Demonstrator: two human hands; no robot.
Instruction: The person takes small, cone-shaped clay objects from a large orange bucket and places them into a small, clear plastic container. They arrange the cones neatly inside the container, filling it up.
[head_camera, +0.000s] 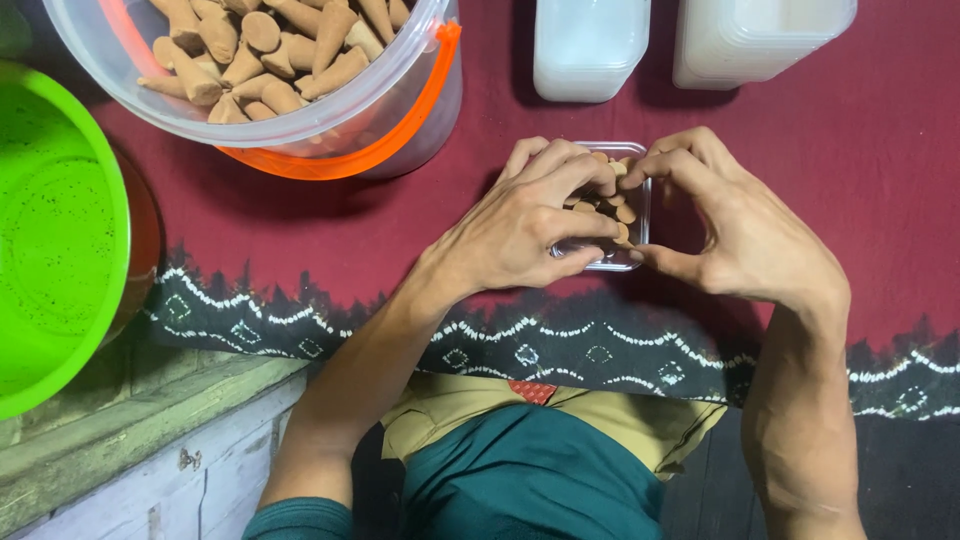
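Left hand (525, 225) and right hand (735, 225) both curled around small clear box (640, 235) of brown cones (612, 205), fingertips pinching cones, mid red cloth (860, 150).

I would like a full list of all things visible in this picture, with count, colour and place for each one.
small box: one, clear plastic, centre of the cloth, between both hands, holding brown cones
cones in box: several, brown, partly hidden by fingers
bucket: one, clear with orange handle, top left, full of brown cones
cones in bucket: many, brown
lid: one, bright green, far left
containers: two stacks, whitish, top edge
cloth: one, dark red with black and white patterned border, under everything
wooden ledge: one, pale, bottom left
left hand: one, on the box, fingers over the cones
right hand: one, on the box's right side
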